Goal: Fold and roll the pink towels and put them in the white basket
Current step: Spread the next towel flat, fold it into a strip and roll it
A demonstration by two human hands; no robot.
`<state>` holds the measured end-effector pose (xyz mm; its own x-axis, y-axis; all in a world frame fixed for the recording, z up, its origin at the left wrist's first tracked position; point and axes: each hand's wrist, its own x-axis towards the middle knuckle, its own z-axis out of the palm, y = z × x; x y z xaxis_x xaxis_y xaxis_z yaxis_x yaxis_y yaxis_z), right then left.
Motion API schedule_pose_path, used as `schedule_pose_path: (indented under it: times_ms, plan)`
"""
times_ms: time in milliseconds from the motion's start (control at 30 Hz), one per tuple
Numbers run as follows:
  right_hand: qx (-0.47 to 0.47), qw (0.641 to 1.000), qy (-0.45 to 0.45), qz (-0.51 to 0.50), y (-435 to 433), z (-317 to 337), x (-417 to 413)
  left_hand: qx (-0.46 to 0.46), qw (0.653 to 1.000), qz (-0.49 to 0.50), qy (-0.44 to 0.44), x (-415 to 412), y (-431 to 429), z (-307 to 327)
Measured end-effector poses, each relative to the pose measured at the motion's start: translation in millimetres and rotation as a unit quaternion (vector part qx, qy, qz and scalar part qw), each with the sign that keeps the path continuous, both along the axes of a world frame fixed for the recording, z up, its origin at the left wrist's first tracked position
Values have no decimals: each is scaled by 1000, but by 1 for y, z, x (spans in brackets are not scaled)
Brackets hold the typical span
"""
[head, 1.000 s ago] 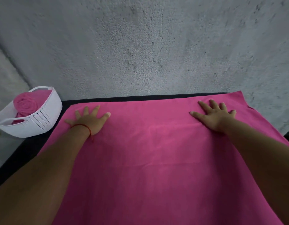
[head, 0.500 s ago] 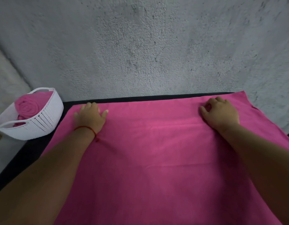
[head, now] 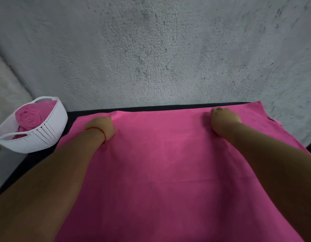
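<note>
We pinch far hem of pink towel (head: 168,163) with left grip (head: 100,126) and right grip (head: 224,121), both curled. Towel lies flat from grips toward us on surface (head: 70,119). Left of left grip: white basket (head: 49,130), rolled towel (head: 28,117) inside. Risks: uneven pull skews fold; shallow pinch slips; corner (head: 266,117) right of right grip drags.

We see matt, soft cloth in the pink towel (head: 168,163) and in the rolled towel (head: 28,117). The white basket (head: 51,126) looks like smooth, perforated plastic. The wall (head: 151,49) is rough, pitted grey plaster; the table (head: 151,109) shows a matt black strip.
</note>
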<state>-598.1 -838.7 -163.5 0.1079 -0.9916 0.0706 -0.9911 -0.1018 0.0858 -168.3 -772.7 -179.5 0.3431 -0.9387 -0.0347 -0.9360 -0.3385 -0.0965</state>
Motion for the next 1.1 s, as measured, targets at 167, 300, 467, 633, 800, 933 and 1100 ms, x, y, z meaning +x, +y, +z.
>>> schedule_pose_path:
  times_ms: [167, 300, 467, 633, 800, 933, 1100]
  plan:
    - [-23, 999, 5, 31, -4, 3, -2, -40, 999, 22, -13, 6, -22, -4]
    - [-12, 996, 32, 80, 0, 6, -17, -51, 997, 55, -34, 9, -35, -2]
    - [-12, 990, 128, 60, 5, 14, -7, -54, 998, 29, -22, 16, -42, -5]
    - [-19, 979, 189, 72, 6, 6, 4, -96, 995, 14, 5, 31, -36, -15]
    - [-10, 969, 224, 106, -2, 4, 2, -129, 990, 0, 50, 42, -41, -23]
    - [18, 967, 221, 123, -11, 8, -3, -148, 987, 3, 60, 40, -39, -23]
    - [0, 982, 168, 84, -25, 12, 3, -162, 985, 28, 54, 36, -35, -23]
